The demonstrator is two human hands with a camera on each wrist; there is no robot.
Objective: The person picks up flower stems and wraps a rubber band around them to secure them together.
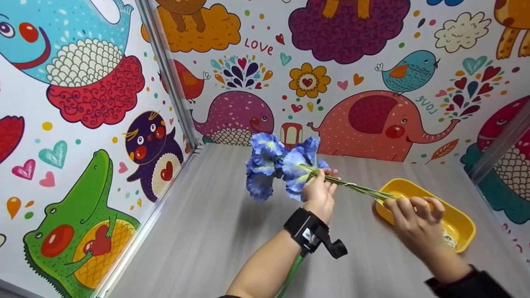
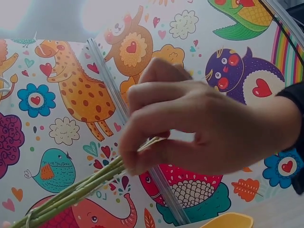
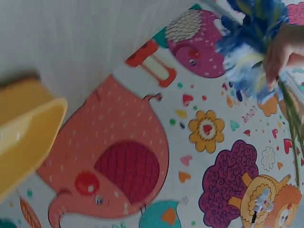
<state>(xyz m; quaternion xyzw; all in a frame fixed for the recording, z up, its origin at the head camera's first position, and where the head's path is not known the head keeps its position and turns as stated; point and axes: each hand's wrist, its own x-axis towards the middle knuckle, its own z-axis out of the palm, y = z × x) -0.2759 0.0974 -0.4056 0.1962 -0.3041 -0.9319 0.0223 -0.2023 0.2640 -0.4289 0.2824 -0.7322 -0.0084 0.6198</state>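
Note:
A bunch of artificial blue irises (image 1: 265, 161) with long green stems (image 1: 364, 189) is held sideways above the grey surface. My left hand (image 1: 321, 192) grips the stems just under the blooms; the right wrist view also shows this left hand (image 3: 285, 52) below the blue petals (image 3: 249, 61). At the far end of the stems, my right hand (image 1: 418, 221) pinches the tips between thumb and fingers. Seen from the left wrist, that right hand (image 2: 175, 118) has its fingers bent around the stem ends (image 2: 90, 185). A thin pale tie (image 1: 350, 183) circles the stems midway.
Under and beside the right hand stands a yellow tray (image 1: 466, 223) with a small whitish coil (image 1: 449, 240) inside. Walls printed with cartoon animals (image 1: 368, 128) enclose the grey surface (image 1: 198, 223) at the back and sides.

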